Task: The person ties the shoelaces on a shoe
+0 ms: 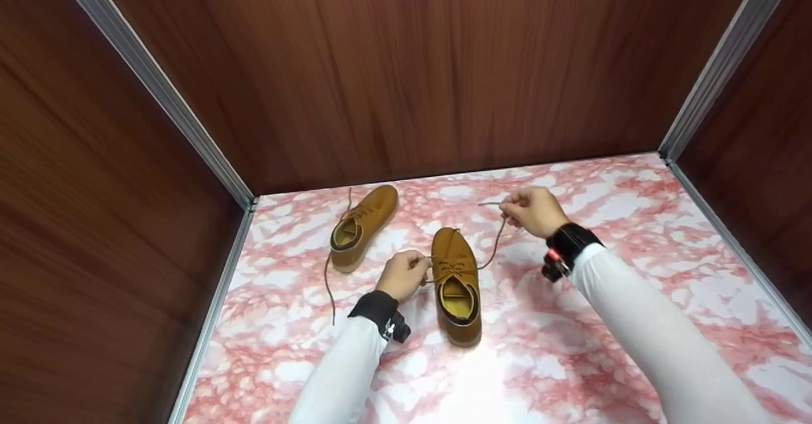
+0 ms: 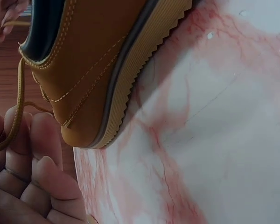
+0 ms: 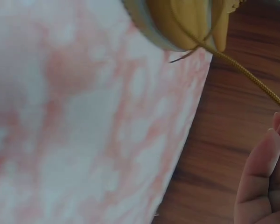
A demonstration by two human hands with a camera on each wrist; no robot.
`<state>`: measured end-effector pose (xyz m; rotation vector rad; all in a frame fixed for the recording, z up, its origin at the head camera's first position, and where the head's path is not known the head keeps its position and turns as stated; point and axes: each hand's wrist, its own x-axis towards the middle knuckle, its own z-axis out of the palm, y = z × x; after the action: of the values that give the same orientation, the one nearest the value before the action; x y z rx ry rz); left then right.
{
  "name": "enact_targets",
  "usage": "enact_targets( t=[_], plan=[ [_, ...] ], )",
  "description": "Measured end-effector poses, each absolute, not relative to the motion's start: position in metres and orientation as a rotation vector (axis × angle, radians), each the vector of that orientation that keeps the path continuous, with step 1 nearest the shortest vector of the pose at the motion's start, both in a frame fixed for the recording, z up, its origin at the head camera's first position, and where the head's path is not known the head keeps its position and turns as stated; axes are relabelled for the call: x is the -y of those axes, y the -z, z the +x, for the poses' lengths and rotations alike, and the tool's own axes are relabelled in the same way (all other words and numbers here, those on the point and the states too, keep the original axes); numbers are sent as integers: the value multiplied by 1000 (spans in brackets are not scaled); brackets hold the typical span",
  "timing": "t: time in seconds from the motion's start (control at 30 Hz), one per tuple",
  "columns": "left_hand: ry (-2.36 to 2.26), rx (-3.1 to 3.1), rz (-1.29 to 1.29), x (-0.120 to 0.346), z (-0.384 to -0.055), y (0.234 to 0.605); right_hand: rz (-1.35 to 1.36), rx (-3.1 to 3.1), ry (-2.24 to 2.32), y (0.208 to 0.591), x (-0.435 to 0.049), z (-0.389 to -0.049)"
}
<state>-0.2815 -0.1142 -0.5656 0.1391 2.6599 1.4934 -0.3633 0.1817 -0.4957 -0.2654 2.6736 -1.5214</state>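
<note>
A tan lace-up shoe [image 1: 449,245] stands upright on the marbled tabletop, its toe toward the back wall and its opening toward me. At its left side my left hand [image 1: 403,273] has curled fingers holding a brown shoelace [image 2: 20,93], which bends in a loop beside the shoe's collar in the left wrist view. Out to the right and farther back, my right hand [image 1: 536,211] pinches another lace [image 1: 496,244] between thumb and fingers. That lace runs slack down to the shoe's right side, and its free tip sticks out left of the fingertips.
The matching tan shoe [image 1: 375,211] sits at the back left, angled, with one lace end [image 1: 328,287] trailing toward me and another behind it. Dark wood panels [image 1: 406,75] with metal corner posts [image 1: 158,87] enclose the pink-and-white tabletop [image 1: 634,322] at the back and sides.
</note>
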Motion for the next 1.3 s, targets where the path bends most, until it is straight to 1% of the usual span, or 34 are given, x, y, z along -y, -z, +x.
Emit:
enact_targets(
  t=[0.13, 0.27, 0.37, 0.47, 0.67, 0.87, 1.07, 1.3],
  plan=[
    [-1492, -2662, 177, 110, -279, 566, -326, -2669, 1566, 470, -141, -372],
    [-1482, -2669, 225, 106, -279, 568, -584, -2505, 1667, 449, -101, -370],
    [-1496, -2662, 249, 103, -281, 568, -705, -2401, 1692, 445, -88, -365],
    [-1530, -2633, 225, 102, -282, 568, -690, -2451, 1672, 451, -95, -364],
    [-1583, -2570, 173, 107, -281, 569, -572, -2609, 1560, 474, -127, -367],
    [-1617, -2534, 116, 117, -281, 569, -570, -2626, 1466, 495, -146, -361],
    [-1667, -2456, 132, 126, -282, 567, -586, -2601, 1415, 511, -151, -351],
    [-1735, -2360, 75, 132, -285, 566, -699, -2591, 1260, 526, -136, -332]
  ],
)
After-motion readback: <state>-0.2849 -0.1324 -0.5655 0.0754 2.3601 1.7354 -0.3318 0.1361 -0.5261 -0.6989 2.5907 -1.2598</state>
